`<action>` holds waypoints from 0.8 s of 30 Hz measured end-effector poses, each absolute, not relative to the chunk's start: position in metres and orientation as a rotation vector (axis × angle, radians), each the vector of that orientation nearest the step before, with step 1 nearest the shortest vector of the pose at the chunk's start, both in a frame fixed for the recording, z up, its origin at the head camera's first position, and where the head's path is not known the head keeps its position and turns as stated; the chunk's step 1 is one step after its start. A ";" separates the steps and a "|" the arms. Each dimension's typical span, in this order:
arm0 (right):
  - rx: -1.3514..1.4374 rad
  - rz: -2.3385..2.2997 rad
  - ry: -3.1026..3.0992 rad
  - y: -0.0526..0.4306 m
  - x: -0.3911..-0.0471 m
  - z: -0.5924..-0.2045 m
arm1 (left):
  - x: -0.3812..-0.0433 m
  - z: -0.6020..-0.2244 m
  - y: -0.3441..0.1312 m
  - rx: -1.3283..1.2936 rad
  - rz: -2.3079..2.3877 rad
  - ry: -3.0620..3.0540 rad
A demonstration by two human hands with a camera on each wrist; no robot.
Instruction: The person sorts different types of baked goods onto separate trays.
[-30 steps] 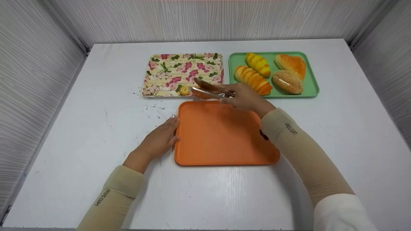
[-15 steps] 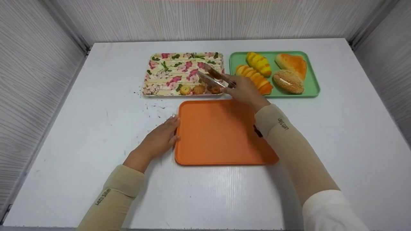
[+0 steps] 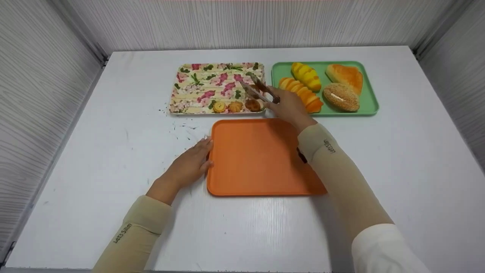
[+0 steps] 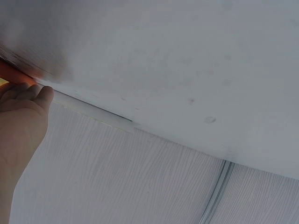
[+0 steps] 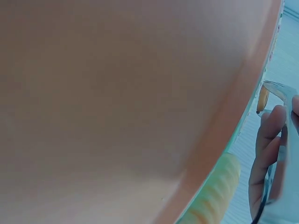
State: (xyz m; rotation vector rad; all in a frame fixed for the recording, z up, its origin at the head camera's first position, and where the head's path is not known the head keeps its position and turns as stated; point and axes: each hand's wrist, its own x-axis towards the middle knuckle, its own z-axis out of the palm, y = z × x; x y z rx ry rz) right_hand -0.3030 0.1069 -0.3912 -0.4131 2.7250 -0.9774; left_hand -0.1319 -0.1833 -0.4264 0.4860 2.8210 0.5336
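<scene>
My right hand (image 3: pixel 288 106) grips a pair of metal tongs (image 3: pixel 261 89), tips spread over the right part of a floral tray (image 3: pixel 206 81). In the right wrist view a brown piece (image 5: pixel 263 99) shows beside the tongs (image 5: pixel 278 88); whether they pinch it I cannot tell. Along the floral tray's front edge lie a yellow round cookie (image 3: pixel 219 107), a light brown cookie (image 3: pixel 235 106) and a darker brown one (image 3: pixel 252 105). My left hand (image 3: pixel 189 165) touches the left rim of an orange tray (image 3: pixel 254 159), fingers extended; the left wrist view shows it too.
A green tray (image 3: pixel 326 68) at the back right bears a yellow bread roll (image 3: pixel 305 77), a ridged orange loaf (image 3: pixel 301 94), a sesame bun (image 3: pixel 341 97) and a golden bread piece (image 3: pixel 345 77). Wood-grain panels (image 3: pixel 242 24) enclose the white table (image 3: pixel 94 132).
My right hand and the tongs have moved back from the floral tray's front edge, slightly rightward, uncovering the brown cookies. The left hand stays at the orange tray.
</scene>
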 end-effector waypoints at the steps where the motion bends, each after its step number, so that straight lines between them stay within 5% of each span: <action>1: -0.404 -0.973 2.721 0.107 -0.303 -0.392 | -0.132 -0.427 -0.183 0.487 0.530 2.821; 24: -0.402 -1.059 2.760 0.110 -0.298 -0.393 | -0.133 -0.427 -0.184 0.521 0.536 2.834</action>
